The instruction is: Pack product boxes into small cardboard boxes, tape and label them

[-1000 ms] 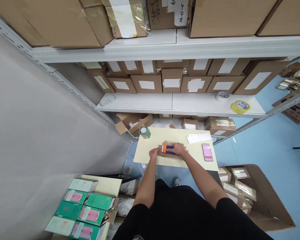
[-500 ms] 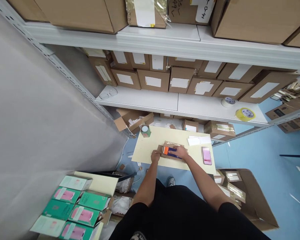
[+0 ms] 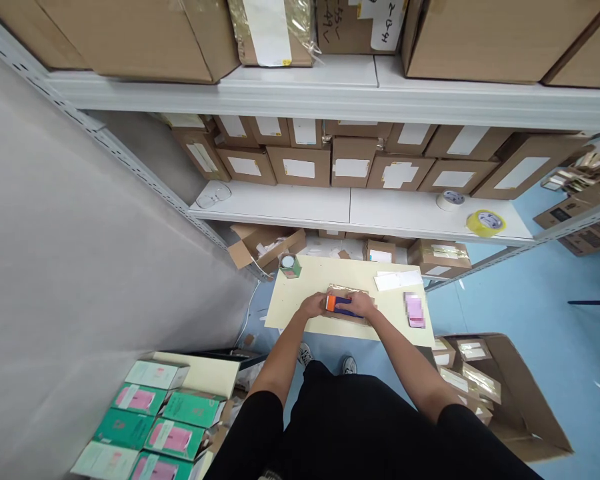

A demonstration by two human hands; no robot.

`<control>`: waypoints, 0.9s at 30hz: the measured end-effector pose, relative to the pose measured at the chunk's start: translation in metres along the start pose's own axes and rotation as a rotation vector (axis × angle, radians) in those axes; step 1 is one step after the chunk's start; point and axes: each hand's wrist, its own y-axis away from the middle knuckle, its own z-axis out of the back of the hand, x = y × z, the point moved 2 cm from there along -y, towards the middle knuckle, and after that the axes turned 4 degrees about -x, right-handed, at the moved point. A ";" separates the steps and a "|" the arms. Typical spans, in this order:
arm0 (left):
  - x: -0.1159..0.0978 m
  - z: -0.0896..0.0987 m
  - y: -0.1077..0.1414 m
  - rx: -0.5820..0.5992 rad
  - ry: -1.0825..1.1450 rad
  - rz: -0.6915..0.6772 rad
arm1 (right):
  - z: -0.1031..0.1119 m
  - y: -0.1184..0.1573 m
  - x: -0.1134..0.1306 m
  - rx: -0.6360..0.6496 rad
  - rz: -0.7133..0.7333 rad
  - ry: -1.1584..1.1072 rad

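A small cardboard box (image 3: 353,291) lies on the cream tabletop (image 3: 305,273), partly covered by my hands. My right hand (image 3: 362,304) is closed around an orange-and-blue handheld tool (image 3: 331,303), pressed against the top of the box. The tool's exact kind is too small to make out. My left hand (image 3: 314,305) grips the left end of the box, close beside the tool's orange end. Its fingertips are partly hidden.
A green tin (image 3: 289,266) stands at the table's left corner; white papers (image 3: 398,279) and a pink phone-like item (image 3: 415,310) lie right. Shelves (image 3: 290,201) hold boxes and tape rolls. A large carton (image 3: 530,393) of parcels stands right, green boxes (image 3: 125,427) left.
My left hand has moved slightly up and right, from the box's left flap to its end beside the tool. The flap no longer sticks out. My right hand stays on the tool.
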 end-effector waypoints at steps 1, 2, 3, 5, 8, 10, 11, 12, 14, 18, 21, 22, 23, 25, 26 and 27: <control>-0.001 -0.001 0.000 0.008 -0.012 -0.001 | 0.001 0.001 0.001 -0.001 -0.001 0.011; -0.002 -0.001 0.001 0.019 -0.026 0.005 | 0.003 0.002 0.002 -0.003 -0.008 0.022; -0.003 -0.001 0.001 0.034 -0.042 0.022 | 0.005 0.004 0.001 -0.006 -0.025 0.029; -0.005 0.000 0.002 0.055 -0.066 0.082 | 0.008 0.009 -0.005 -0.003 -0.071 0.023; -0.008 0.002 0.002 0.066 -0.074 0.160 | 0.014 0.020 -0.026 0.005 -0.138 -0.016; -0.009 0.003 0.002 0.051 -0.054 0.184 | 0.019 0.029 -0.047 0.004 -0.166 -0.041; -0.009 0.003 0.002 0.046 -0.047 0.193 | 0.021 0.034 -0.060 0.000 -0.183 -0.053; -0.009 0.003 0.001 0.043 -0.040 0.204 | 0.023 0.039 -0.073 -0.005 -0.202 -0.065; -0.009 0.004 0.000 0.047 -0.034 0.217 | 0.028 0.051 -0.103 -0.020 -0.250 -0.089; -0.008 0.005 -0.002 0.052 -0.018 0.233 | 0.033 0.083 -0.169 -0.068 -0.383 -0.140; -0.011 0.005 -0.004 0.059 -0.024 0.230 | 0.029 0.106 -0.210 -0.137 -0.481 -0.199; -0.011 0.005 -0.005 0.061 -0.031 0.230 | 0.027 0.111 -0.220 -0.160 -0.505 -0.211; -0.012 0.004 -0.005 0.061 -0.036 0.231 | 0.024 0.113 -0.225 -0.174 -0.525 -0.214; -0.014 0.003 -0.006 0.057 -0.037 0.240 | 0.017 0.111 -0.226 -0.173 -0.560 -0.195; -0.015 0.003 -0.006 0.049 -0.033 0.246 | 0.013 0.106 -0.221 -0.155 -0.575 -0.177; -0.016 0.002 -0.006 0.037 -0.025 0.254 | 0.008 0.098 -0.212 -0.129 -0.585 -0.158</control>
